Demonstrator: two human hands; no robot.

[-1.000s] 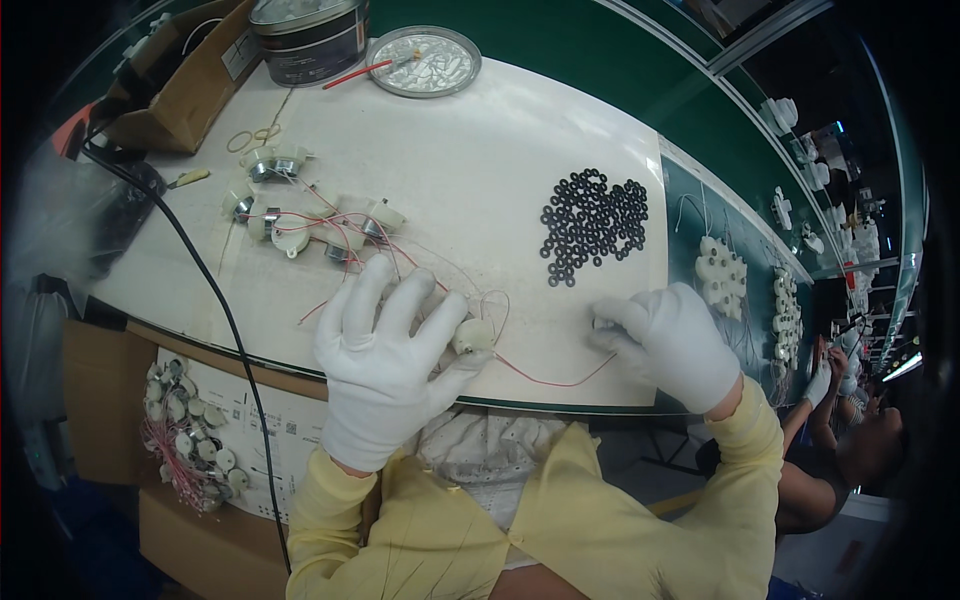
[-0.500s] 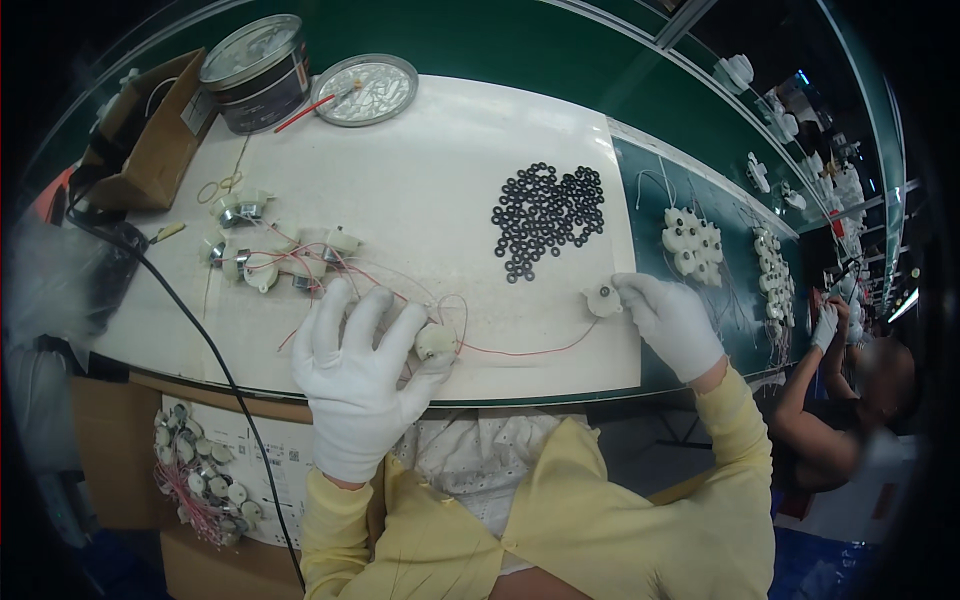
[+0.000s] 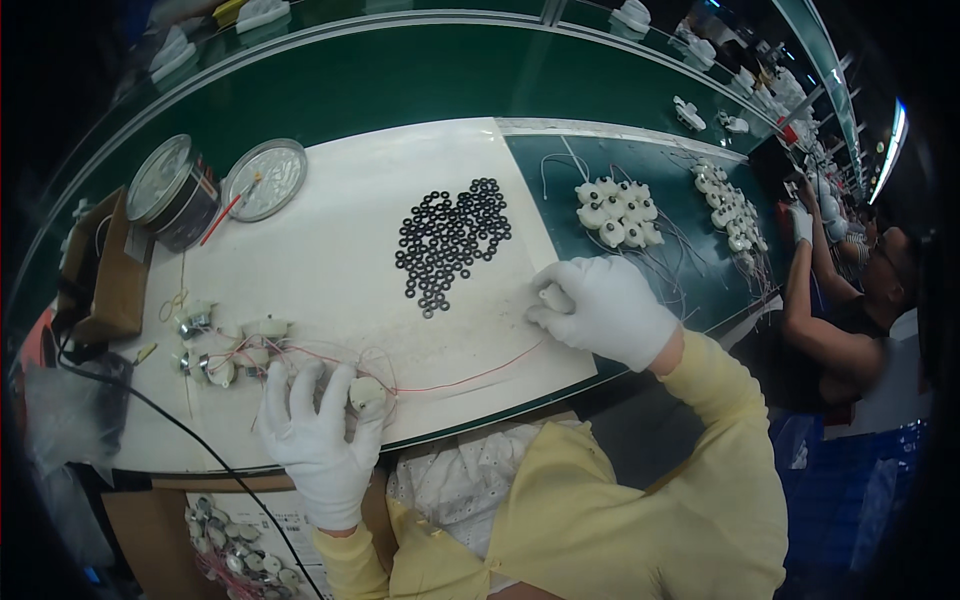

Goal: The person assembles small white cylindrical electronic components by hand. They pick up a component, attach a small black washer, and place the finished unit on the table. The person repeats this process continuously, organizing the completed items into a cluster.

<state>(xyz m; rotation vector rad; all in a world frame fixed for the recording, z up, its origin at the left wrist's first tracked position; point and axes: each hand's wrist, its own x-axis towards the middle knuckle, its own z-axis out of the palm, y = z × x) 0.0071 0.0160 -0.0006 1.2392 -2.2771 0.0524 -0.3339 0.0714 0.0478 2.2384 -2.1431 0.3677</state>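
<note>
My white-gloved left hand (image 3: 325,435) rests at the table's near edge, its thumb and forefinger on either side of a small cream round motor (image 3: 367,391). Its other fingers are spread beside the pile of wired motors (image 3: 250,352). To the right, my gloved right hand (image 3: 612,308) is curled around another small cream motor (image 3: 547,296), most of which the fingers hide. A thin red wire (image 3: 470,380) runs over the white tabletop from near the left hand's motor toward my right hand.
Many black rings (image 3: 450,235) lie mid-table. Finished-looking motor clusters (image 3: 620,212) with trailing wires sit on the green mat at right. At left stand a bucket (image 3: 175,195), a round lid (image 3: 265,180) with a red-handled brush, and a cardboard box (image 3: 115,270). A co-worker (image 3: 840,330) sits at right.
The whole view has shifted, so the table appears farther left and lower. My right hand has turned, and its fingers now cover more of its motor. The left hand still has its motor.
</note>
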